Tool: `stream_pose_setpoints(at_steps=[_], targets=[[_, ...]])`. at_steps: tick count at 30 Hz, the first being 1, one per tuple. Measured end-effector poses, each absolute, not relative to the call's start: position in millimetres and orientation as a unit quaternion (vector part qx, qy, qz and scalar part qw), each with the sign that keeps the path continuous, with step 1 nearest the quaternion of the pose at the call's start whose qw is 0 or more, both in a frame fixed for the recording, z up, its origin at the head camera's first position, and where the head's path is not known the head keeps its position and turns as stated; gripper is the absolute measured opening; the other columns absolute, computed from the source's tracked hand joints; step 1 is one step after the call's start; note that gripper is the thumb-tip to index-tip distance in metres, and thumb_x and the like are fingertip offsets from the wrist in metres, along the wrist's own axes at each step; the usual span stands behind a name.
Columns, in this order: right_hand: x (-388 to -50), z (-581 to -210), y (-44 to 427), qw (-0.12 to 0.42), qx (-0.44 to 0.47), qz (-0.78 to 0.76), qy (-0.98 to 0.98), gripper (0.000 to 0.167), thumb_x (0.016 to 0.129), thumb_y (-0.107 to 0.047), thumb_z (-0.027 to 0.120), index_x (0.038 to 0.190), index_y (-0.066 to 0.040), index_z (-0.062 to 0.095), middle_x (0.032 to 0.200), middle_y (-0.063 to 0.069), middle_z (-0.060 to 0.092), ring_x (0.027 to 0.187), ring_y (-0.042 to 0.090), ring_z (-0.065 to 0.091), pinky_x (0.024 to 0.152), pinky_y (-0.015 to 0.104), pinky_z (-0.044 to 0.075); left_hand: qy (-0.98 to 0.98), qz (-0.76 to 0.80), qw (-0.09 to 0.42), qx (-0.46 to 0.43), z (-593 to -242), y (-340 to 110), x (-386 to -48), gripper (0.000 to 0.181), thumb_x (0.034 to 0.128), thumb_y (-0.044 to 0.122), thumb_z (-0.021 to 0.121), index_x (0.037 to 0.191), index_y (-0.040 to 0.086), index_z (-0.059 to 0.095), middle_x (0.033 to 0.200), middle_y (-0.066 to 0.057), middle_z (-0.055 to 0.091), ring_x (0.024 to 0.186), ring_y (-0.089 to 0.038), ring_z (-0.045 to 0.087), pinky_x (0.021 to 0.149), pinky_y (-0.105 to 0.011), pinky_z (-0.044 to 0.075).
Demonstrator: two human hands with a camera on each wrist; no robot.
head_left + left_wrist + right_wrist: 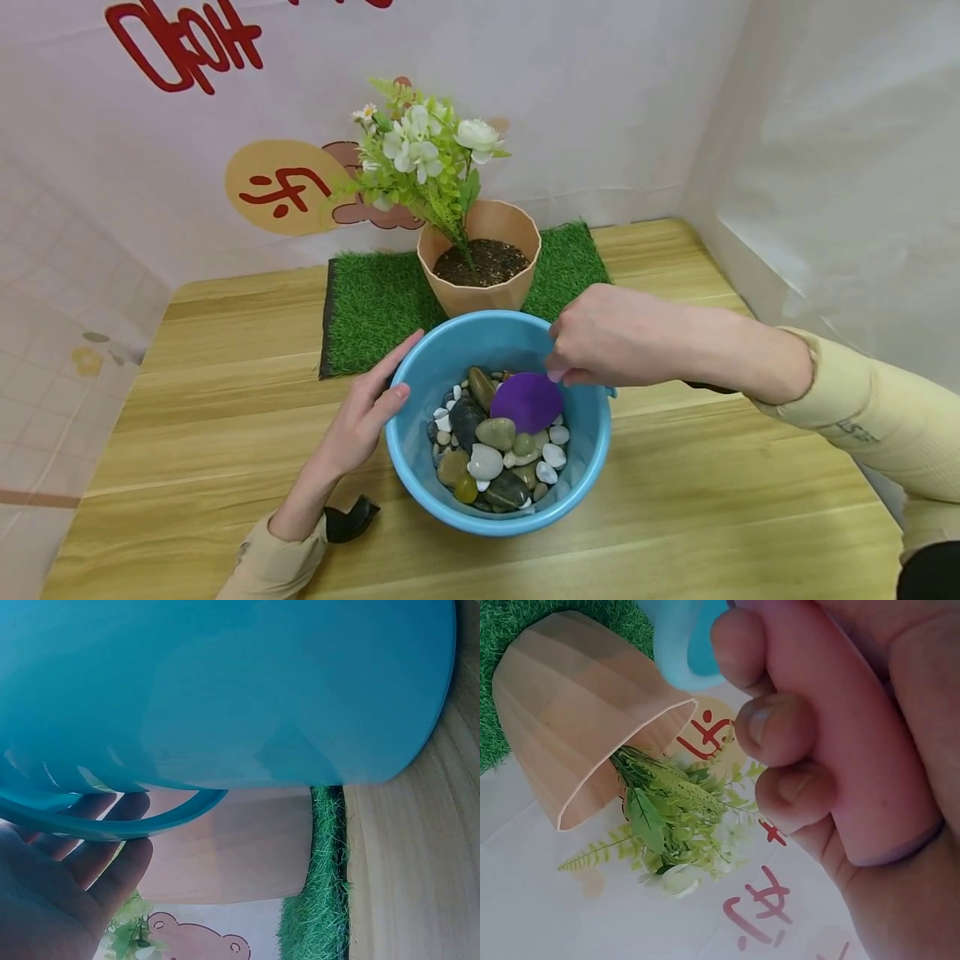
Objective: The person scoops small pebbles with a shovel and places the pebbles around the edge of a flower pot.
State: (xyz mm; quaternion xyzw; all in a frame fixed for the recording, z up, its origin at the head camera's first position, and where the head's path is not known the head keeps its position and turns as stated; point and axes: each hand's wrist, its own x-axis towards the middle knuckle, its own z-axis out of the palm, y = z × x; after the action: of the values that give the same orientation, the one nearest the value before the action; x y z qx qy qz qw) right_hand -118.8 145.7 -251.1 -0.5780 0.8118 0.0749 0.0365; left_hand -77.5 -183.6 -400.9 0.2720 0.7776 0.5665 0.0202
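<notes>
A blue bucket stands on the table, holding stones of several colours and sizes, among them a smooth white stone. At its left rim, my left hand holds the bucket, the thumb over the rim and the fingers along the outside. The bucket's handle crosses those fingers in the left wrist view. My right hand is above the right rim and grips the pink handle of a small shovel. Its purple blade lies against the stones inside; the blade's lower edge is partly hidden behind a stone.
Behind the bucket, a peach flowerpot with soil, white flowers and leaves stands on a green turf mat. White printed sheets hang behind and beside the wooden table.
</notes>
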Motion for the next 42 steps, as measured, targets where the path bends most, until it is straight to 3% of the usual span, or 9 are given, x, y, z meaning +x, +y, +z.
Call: stream_pose_setpoints(at_steps=[5,10,14,20,26,42], targets=[[-125.7,-253.9,148.9,0.052,-0.586,0.034,0.808,0.015,0.091,-0.019,0.08,0.079,-0.027,0.076,0.074,-0.012,0.072,0.064,0.0,0.06,0.057,0.021,0.05,0.777,0.567,0.019,0.271,-400.7,-183.6,-77.4,0.058,0.1065,0.007,0.041,0.164,0.007,0.035,0.147,-0.033,0.059,0.12,-0.029,0.072,0.085,-0.036,0.067],[-130.0,-256.9,151.6,0.082,-0.59,0.01,0.803,0.026,0.094,-0.022,0.078,0.071,-0.026,0.067,0.065,-0.014,0.06,0.06,-0.002,0.048,0.055,0.018,0.042,0.777,0.568,0.02,0.272,-400.8,-183.3,-77.6,0.059,0.106,0.006,0.042,0.164,0.006,0.035,0.147,-0.033,0.059,0.12,-0.029,0.072,0.085,-0.037,0.067],[-125.8,-258.3,145.3,0.091,-0.591,0.015,0.802,0.029,0.097,-0.026,0.075,0.07,-0.025,0.065,0.062,-0.012,0.058,0.06,0.0,0.048,0.057,0.019,0.044,0.777,0.568,0.021,0.27,-400.6,-183.4,-77.4,0.059,0.106,0.006,0.041,0.164,0.006,0.035,0.148,-0.032,0.058,0.121,-0.024,0.071,0.087,-0.036,0.067],[-118.5,-265.0,132.3,0.056,-0.6,0.022,0.798,0.025,0.096,-0.026,0.076,0.072,-0.024,0.072,0.064,-0.011,0.065,0.057,0.003,0.048,0.057,0.022,0.046,0.778,0.568,0.024,0.267,-399.3,-183.0,-77.1,0.058,0.1065,0.007,0.041,0.165,0.006,0.034,0.149,-0.033,0.058,0.121,-0.035,0.07,0.088,-0.032,0.066],[-120.8,-266.6,135.0,0.066,-0.596,0.011,0.801,0.031,0.097,-0.026,0.075,0.067,-0.025,0.065,0.059,-0.013,0.057,0.056,0.001,0.042,0.056,0.021,0.041,0.777,0.569,0.025,0.268,-399.0,-183.0,-77.8,0.058,0.1066,0.007,0.041,0.165,0.006,0.034,0.148,-0.033,0.058,0.12,-0.036,0.07,0.087,-0.032,0.066],[-115.8,-279.7,126.8,0.09,-0.601,-0.003,0.794,0.02,0.097,-0.027,0.075,0.077,-0.024,0.074,0.066,-0.01,0.067,0.059,0.003,0.053,0.058,0.02,0.045,0.776,0.57,0.026,0.268,-399.7,-183.2,-76.2,0.059,0.1066,0.006,0.041,0.165,0.006,0.034,0.149,-0.034,0.056,0.121,-0.044,0.068,0.088,-0.031,0.066]])
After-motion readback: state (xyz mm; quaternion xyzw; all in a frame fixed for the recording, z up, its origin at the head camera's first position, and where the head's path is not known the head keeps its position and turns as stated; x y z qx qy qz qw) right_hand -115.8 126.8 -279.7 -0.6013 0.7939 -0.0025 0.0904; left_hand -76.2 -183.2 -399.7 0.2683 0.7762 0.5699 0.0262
